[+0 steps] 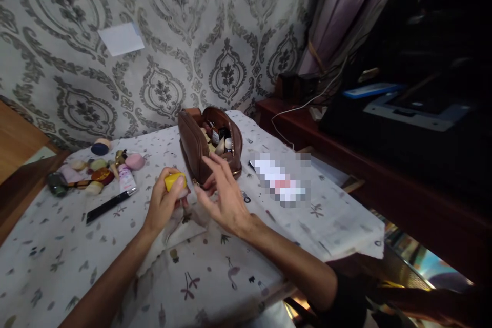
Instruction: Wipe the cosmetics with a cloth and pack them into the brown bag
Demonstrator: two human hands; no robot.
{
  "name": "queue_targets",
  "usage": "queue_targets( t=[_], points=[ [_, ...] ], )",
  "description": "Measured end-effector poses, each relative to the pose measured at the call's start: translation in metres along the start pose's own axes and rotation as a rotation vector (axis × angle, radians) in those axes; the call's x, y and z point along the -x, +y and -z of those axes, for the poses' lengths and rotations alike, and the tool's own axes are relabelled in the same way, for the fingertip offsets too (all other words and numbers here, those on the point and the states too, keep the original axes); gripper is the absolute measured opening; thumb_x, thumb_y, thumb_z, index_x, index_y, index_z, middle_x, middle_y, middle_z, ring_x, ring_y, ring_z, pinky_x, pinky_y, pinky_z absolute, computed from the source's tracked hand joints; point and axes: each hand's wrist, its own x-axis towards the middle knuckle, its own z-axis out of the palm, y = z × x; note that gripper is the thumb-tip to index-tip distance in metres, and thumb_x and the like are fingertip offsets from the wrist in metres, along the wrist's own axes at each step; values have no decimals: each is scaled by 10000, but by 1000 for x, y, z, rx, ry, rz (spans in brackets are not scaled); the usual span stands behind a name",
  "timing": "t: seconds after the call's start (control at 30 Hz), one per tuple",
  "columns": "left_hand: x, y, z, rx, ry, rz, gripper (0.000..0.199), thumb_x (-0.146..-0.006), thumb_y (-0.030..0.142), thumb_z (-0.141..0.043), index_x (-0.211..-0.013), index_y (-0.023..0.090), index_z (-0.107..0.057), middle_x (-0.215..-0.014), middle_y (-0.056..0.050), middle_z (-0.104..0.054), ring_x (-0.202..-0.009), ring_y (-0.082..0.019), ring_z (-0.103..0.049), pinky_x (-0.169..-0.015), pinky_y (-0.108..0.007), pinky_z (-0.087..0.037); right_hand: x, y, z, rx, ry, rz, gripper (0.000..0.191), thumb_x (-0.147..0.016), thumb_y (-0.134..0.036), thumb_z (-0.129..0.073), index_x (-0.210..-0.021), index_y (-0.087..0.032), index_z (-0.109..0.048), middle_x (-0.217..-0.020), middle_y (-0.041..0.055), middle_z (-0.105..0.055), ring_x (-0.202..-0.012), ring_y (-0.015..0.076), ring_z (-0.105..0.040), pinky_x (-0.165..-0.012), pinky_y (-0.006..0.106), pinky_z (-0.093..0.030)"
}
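Left of the frame's centre, the left hand point(163, 199) clamps its fingers round a yellow-topped item point(172, 181), seemingly to steady it, while the right hand point(229, 205), fingers apart, hovers before the open bag point(192, 142).

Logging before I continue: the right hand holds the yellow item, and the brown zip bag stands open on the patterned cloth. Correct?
No: the left hand holds the yellow item, as the head view shows. The brown zip bag stands open on the patterned cloth.
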Motion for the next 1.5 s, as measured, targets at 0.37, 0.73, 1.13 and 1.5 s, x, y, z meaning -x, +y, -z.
queue_targets(
  t=[0.37,0.73,1.13,1.5],
  points=[
    [-18,33,9,-83,-7,-118,342,-921,546,-516,-1037,228,-465,-857,3,-596,-669,-114,-554,-544,-204,-448,-3,-7,-5,256,-78,-47,508,-899,-212,-512,-1402,-147,-479,-1536,251,-347,-966,265,-695,-828,454,-591],
    [-119,89,-31,-423,-324,-460,368,-877,504,-590,-1055,189,-526,-900,-10,-590,-798,-149,-575,-718,-252,-458,-20,-23,1,433,-265,-137,462,-903,-261,-554,-1348,-149,-501,-1525,287,-315,-1097,383,-654,-780,530,-588],
    [-147,100,-41,-1201,-529,-391,256,-905,426,-455,-915,188,-548,-831,-61,-630,-736,-216,-590,-617,-282,-359,-46,10,47,564,-161,144,294,-927,-151,-449,-1168,-150,-618,-1381,168,-563,-878,240,-703,-670,361,-574],
    [-164,104,-41,-1181,-791,-210,168,-682,330,-664,-719,198,-567,-648,21,-557,-583,-144,-485,-554,-261,-309,-49,39,55,632,-153,218,195,-965,-288,-495,-1068,-182,-622,-1234,114,-650,-768,210,-703,-511,302,-496]
  ],
)
